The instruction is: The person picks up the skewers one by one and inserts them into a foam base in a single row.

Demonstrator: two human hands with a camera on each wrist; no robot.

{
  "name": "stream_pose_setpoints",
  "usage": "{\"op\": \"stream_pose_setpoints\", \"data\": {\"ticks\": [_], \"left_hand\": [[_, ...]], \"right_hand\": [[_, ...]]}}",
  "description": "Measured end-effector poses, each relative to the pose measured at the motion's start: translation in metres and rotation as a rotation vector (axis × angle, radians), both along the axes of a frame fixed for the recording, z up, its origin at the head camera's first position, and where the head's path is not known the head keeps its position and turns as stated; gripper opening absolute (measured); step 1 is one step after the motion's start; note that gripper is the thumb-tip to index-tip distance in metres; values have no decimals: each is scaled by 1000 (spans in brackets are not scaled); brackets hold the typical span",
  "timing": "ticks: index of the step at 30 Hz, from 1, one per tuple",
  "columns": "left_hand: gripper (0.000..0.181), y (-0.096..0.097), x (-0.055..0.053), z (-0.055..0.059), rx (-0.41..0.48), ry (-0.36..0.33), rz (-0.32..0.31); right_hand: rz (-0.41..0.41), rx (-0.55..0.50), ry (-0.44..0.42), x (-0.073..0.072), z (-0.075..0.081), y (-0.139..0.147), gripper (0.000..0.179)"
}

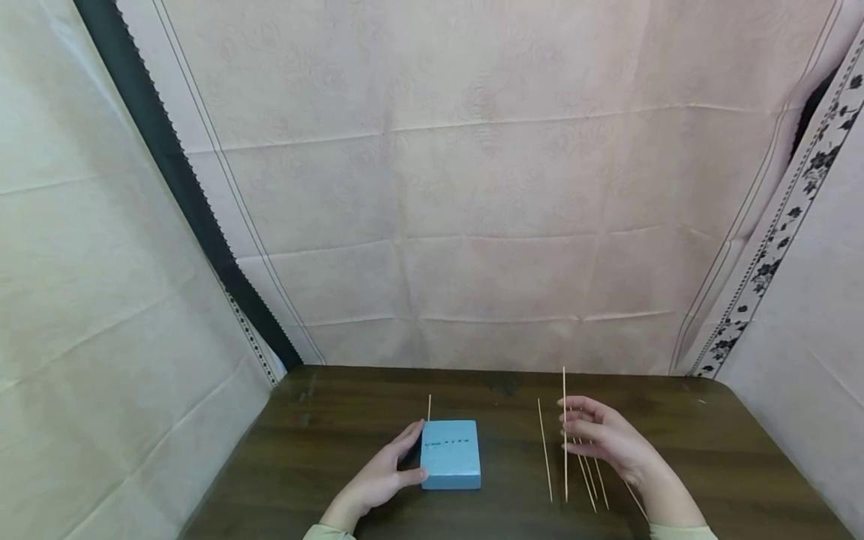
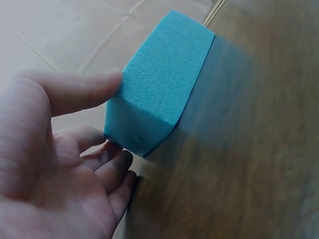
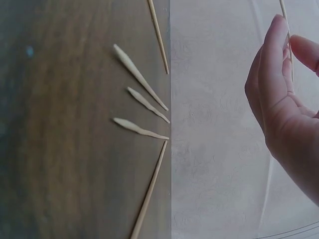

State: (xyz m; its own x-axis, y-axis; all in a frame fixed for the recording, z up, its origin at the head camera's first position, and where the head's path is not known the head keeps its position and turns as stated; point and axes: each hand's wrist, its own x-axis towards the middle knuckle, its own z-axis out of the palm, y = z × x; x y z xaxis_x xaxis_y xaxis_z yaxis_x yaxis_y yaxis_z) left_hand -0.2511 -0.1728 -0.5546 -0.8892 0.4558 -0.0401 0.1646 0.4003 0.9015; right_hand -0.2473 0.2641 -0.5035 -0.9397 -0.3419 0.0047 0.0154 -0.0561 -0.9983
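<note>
In the head view, a blue block (image 1: 451, 446) lies on the brown tabletop (image 1: 682, 420) at the lower centre of the frame. It is gripped along its left side by the left hand (image 1: 381, 476), the thumb being laid at the near corner and the fingers along the flank. At the lower right, a thin stick (image 1: 565, 472) is pinched between the thumb and fingers of the right hand (image 1: 604, 439); whether its lower end touches the wood cannot be told. For sound handling, the stick is probably best held lightly near its middle, so that it is neither bent nor allowed to swivel, while the block is braced without being squeezed. Loose sticks (image 1: 586, 480) are spread beneath the right hand, and a separate stick (image 1: 544, 450) lies just left of the held one; these could be caught or rolled by a low sweep of the fingers. Another stick (image 1: 429, 407) is seen beyond the block's far left edge, its lower part being hidden. Small dark marks are borne on the block's upper face, too small to be read. Pale cloth (image 1: 486, 187) is hung across the upper frame.
</note>
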Motion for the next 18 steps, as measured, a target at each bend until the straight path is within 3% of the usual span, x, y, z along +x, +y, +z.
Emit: {"op": "stream_pose_setpoints", "data": {"ticks": [10, 18], "left_hand": [[86, 1, 1, 2, 1, -10, 9], [86, 1, 1, 2, -1, -5, 13]], "right_hand": [[14, -28, 2, 1, 0, -6, 26], [-4, -61, -11, 1, 11, -28, 15]]}}
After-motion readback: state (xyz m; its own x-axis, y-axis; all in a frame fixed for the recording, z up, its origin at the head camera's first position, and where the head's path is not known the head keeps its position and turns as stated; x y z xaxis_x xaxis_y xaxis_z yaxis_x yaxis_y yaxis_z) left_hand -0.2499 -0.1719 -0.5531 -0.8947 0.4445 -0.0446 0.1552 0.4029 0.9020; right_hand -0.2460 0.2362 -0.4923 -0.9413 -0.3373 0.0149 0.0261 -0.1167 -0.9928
